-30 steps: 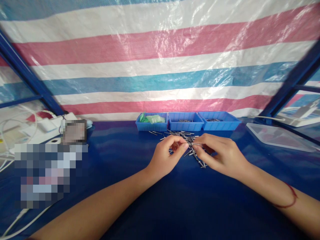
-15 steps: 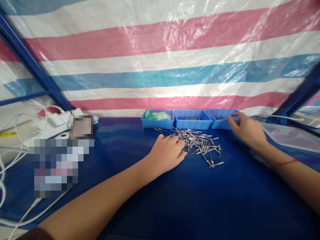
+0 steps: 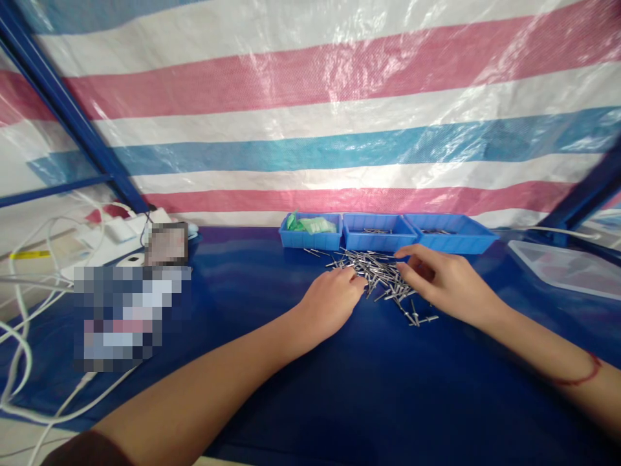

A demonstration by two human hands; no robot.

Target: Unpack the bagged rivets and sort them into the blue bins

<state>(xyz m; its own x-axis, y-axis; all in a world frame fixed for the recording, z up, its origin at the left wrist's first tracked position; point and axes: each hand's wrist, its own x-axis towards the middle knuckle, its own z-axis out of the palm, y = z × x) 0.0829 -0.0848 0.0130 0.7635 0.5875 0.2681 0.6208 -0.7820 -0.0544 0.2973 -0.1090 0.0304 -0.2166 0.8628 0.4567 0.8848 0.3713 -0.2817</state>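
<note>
A loose pile of silver pop rivets (image 3: 376,266) lies on the blue tabletop in front of three blue bins. At the pile's left edge is my left hand (image 3: 334,299), its fingers curled down and together; what they hold, if anything, is hidden. My right hand (image 3: 434,275) reaches over the right side of the pile, with thumb and fingers apart and no rivet visible between them. Several rivets lie in the middle bin (image 3: 378,243) and in the right bin (image 3: 458,243). Green and clear plastic bags fill the left bin (image 3: 310,241).
To the left, a white power strip (image 3: 114,236) and tangled white cables (image 3: 24,349) lie beside blurred-out items. A clear plastic lid (image 3: 557,268) rests on the right. Striped plastic sheeting (image 3: 310,149) hangs behind the bins, between blue metal posts (image 3: 72,123).
My right hand has moved left and nearer, from the right bin to the rivet pile, and its fingers have parted. My left hand's fingers have curled in at the pile.
</note>
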